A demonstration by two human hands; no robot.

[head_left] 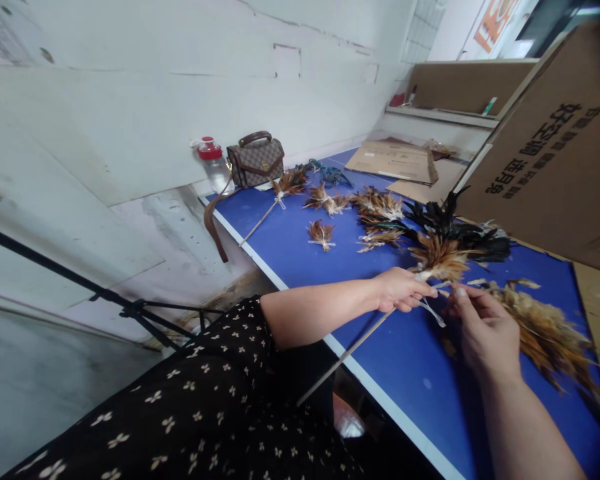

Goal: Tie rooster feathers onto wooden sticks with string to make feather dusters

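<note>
The left hand point(403, 290) is closed around a thin stick point(347, 350) that has a bunch of brown feathers point(440, 259) tied at its top. The stick slants down from the hand and its lower end hangs out past the near edge of the blue tabletop point(300, 247). The right hand point(483, 327) is just beside the left one, and its fingers pinch a pale string point(433, 312) that hangs from the place where the feathers meet the stick. A big heap of light brown feathers point(545, 333) lies on the tabletop right behind the right hand, near the right edge. A pile of black feathers point(455, 223) lies a little farther back. Small tied feather bundles point(323, 233) are spread over the middle of the tabletop. Another feather stick point(275, 200) lies near the far left corner. There a brown handbag point(257, 160) stands beside a clear bottle with a red cap point(214, 163). A large cardboard box point(555, 153) leans at the right side.
</note>
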